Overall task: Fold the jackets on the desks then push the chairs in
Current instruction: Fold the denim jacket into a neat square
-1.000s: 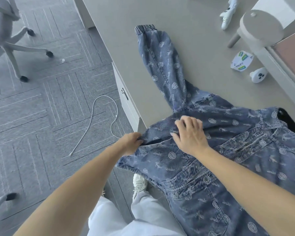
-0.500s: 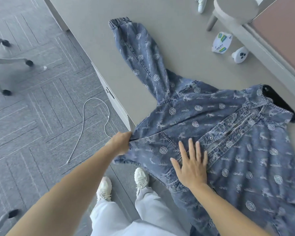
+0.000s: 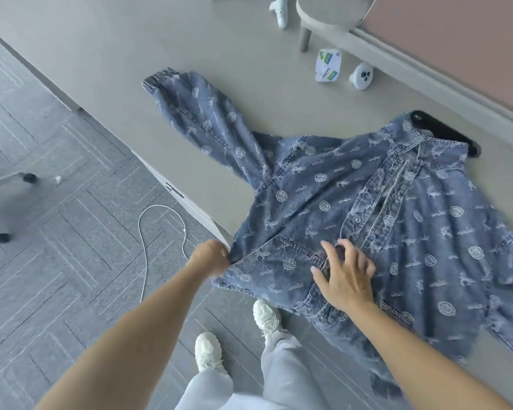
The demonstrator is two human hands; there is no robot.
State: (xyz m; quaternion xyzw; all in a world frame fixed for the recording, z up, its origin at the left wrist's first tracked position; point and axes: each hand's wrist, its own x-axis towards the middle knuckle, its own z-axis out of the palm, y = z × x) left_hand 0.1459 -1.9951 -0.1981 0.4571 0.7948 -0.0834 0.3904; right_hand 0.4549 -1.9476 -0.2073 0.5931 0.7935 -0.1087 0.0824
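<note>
While flat, logo-printed denim jacket (image 3: pixel 323 199)

Honestly, nothing legible here. The denim jacket (image 3: pixel 367 202) is covered in white round badge logos and scribbly script marks, but they're too small and blurry to make out any letters. The little white packet (image 3: pixel 328 66) on the worktop (image 3: pixel 160 39) has green and blue label patches with print, also unreadable.

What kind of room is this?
Probably an office: a long grey desk with a drawer, grey carpet tiles on the floor, and a wheeled chair base.
</note>
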